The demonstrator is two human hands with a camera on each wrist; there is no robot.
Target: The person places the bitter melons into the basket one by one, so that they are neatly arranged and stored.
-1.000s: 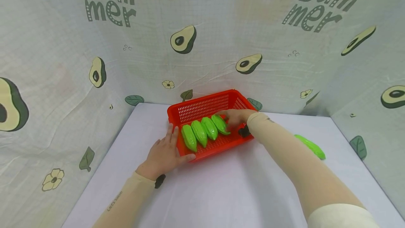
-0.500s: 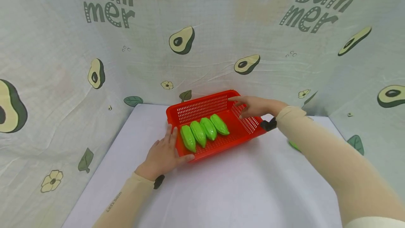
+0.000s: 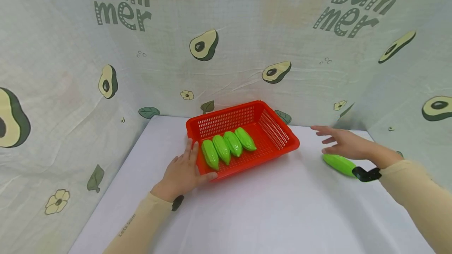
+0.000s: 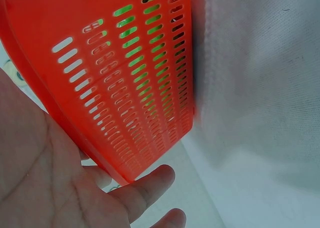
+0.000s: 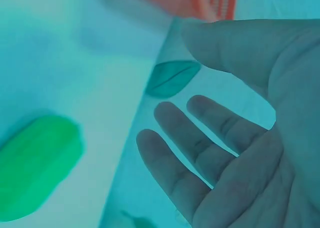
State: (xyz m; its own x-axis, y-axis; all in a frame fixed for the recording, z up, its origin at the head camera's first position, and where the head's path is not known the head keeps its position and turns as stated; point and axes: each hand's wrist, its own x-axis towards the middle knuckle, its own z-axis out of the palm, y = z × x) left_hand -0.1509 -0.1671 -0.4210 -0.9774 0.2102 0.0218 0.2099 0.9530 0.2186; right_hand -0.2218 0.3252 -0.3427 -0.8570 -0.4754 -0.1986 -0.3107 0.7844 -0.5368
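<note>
A red plastic basket (image 3: 275,150) stands at the back middle of the table in the head view. Inside, several glossy green, ridged, gourd-like vegetables (image 3: 221,149) lie side by side toward its left end. My left hand (image 3: 180,175) rests with extended fingers against the basket's left end; in the left wrist view its fingers (image 4: 142,190) are at the rim. My right hand (image 3: 347,144) hovers at the right with loosely spread fingers and holds nothing. Just below it a single green gourd-like vegetable (image 3: 339,164) lies on the table, partly covered by the wrist strap.
A white cloth covers the table (image 3: 254,211). Fabric walls (image 3: 233,77) printed with avocados and leaves close off the back and both sides. The basket's right half shows its bare red floor (image 3: 263,138).
My right hand has left the rightmost vegetable in the basket, risen over the basket's right end, and moved right to above the single vegetable. My left hand has stayed at the basket.
</note>
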